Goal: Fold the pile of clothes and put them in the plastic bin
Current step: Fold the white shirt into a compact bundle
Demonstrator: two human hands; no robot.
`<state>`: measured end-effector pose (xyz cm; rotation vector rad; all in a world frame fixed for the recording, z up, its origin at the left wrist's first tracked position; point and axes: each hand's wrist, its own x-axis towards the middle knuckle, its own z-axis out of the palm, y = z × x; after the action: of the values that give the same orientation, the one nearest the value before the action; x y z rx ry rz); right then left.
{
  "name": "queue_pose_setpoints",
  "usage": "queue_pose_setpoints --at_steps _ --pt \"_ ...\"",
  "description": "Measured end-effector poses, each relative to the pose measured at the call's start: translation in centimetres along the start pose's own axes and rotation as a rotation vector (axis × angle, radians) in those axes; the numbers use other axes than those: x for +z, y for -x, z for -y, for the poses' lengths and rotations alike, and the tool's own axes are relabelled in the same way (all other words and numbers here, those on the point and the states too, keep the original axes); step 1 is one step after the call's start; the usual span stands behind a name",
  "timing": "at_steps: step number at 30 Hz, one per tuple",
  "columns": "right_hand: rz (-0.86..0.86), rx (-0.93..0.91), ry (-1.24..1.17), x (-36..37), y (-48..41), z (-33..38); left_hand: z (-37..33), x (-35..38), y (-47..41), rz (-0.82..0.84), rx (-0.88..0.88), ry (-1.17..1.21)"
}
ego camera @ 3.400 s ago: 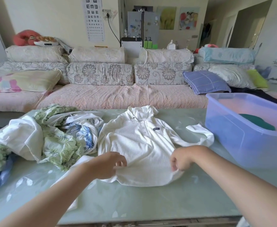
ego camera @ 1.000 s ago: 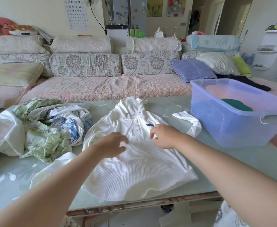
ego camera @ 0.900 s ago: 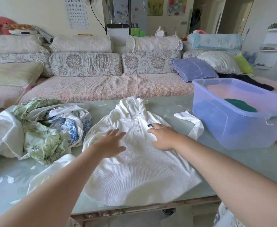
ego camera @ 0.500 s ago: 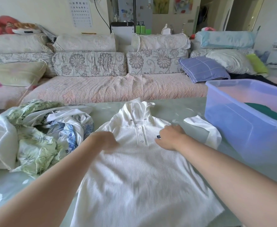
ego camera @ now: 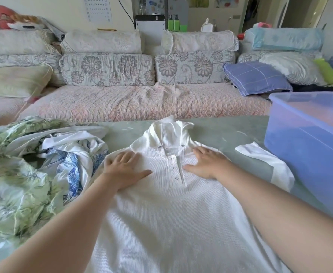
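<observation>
Now left hand [ego camera: 122, 170] and right hand [ego camera: 208, 164] press flat on shirt [ego camera: 169, 213], bin [ego camera: 309, 154] just beside

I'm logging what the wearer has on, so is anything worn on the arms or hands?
Nothing shows. The left hand and right hand are bare, with no gloves, rings or watch visible. The left forearm and right forearm are uncovered up to the picture's edge: no sleeves, bands or markings in view.
</observation>
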<state>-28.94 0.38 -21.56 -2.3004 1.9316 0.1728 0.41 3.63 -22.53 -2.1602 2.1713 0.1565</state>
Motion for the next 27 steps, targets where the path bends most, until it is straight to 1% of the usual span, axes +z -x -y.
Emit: queue_pose_setpoints --at_steps 1,3,4,5,6,7,8,9,10,11,12,14,16,18,19,20,21,23,25,26,27 --pt "-0.031 0.03 0.043 -0.4 -0.4 0.7 -0.4 -0.5 -0.4 -0.012 -0.01 -0.035" --pt "-0.187 0.082 0.089 -0.9 -1.5 2.5 -1.8 -1.7 -1.4 -0.068 -0.028 -0.04" --pt "-0.281 0.061 0.094 -1.0 -2.0 3.2 -2.4 -2.1 -1.9 -0.125 -0.031 -0.026" --pt "-0.346 0.002 0.091 -0.8 -2.5 3.6 -2.8 -2.1 -2.5 -0.202 -0.026 -0.004" --pt "-0.356 -0.071 0.071 -0.3 -2.9 3.6 -3.0 -1.9 -3.0 -0.279 0.001 0.012" --pt "-0.312 -0.116 0.031 0.1 -3.3 3.4 -3.0 -1.4 -3.6 -0.307 0.043 0.021" --pt "-0.251 -0.122 -0.014 0.4 -3.6 3.0 -2.8 -0.9 -4.1 -0.27 0.077 0.026" --pt "-0.206 -0.099 -0.049 0.5 -3.9 2.6 -2.6 -0.4 -4.5 -0.198 0.082 0.037" --pt "-0.203 -0.07 -0.057 0.4 -4.3 2.3 -2.2 -0.1 -4.9 -0.13 0.057 0.047" --pt "-0.228 -0.043 -0.055 0.2 -4.8 2.1 -1.9 -0.2 -5.3 -0.108 0.023 0.05" --pt "-0.263 -0.019 -0.066 -0.2 -5.4 2.1 -1.7 -0.4 -5.9 -0.13 -0.009 0.038" --pt "-0.35 0.033 -0.182 -1.2 -6.7 2.7 -2.0 -1.5 -7.0 -0.212 -0.067 0.034" --pt "-0.464 0.118 -0.382 -1.8 -8.2 3.0 -2.4 -2.4 -8.5 -0.249 -0.127 0.181" --pt "-0.537 0.181 -0.557 -2.0 -9.5 3.2 -2.8 -2.5 -9.7 -0.271 -0.137 0.357" --pt "-0.535 0.188 -0.572 -2.2 -10.1 3.2 -3.0 -2.2 -10.1 -0.271 -0.107 0.392" --pt "-0.498 0.179 -0.538 -2.5 -10.7 3.3 -3.2 -1.9 -10.3 -0.257 -0.062 0.382" --pt "-0.445 0.165 -0.499 -2.7 -11.3 3.3 -3.4 -1.3 -10.5 -0.227 -0.026 0.331" --pt "-0.308 0.13 -0.505 -2.9 -12.4 3.9 -3.7 -0.5 -10.7 -0.166 0.005 0.209" --pt "-0.225 0.107 -0.55 -2.7 -13.1 4.5 -3.9 -0.4 -10.8 -0.145 0.008 0.182" --pt "-0.234 0.083 -0.567 -2.6 -13.2 4.8 -3.9 -0.5 -10.9 -0.142 0.002 0.201" --pt "-0.279 0.057 -0.595 -2.5 -13.1 5.0 -3.9 -0.8 -10.8 -0.144 -0.003 0.224"
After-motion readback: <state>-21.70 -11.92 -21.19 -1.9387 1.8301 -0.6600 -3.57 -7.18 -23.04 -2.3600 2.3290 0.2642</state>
